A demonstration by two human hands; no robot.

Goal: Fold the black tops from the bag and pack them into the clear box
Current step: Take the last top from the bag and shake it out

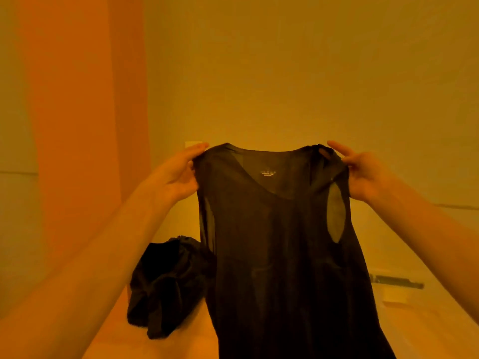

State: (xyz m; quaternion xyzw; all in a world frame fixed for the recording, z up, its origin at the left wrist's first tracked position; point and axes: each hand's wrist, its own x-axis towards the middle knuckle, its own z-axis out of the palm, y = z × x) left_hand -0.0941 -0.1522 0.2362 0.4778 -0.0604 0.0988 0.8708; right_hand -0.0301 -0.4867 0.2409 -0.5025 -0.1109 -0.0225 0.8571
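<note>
Top [280,255] held up by left hand [178,174] and right hand [363,174].
Each hand pinches a shoulder, forefinger straight. It hangs mid-air, hiding much of the table [414,327]; a bag [166,286] lies behind, at left.

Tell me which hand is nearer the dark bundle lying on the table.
Left. The left hand grips the top by one shoulder, above the bundle; the right hand holds the other shoulder, farther off.
</note>
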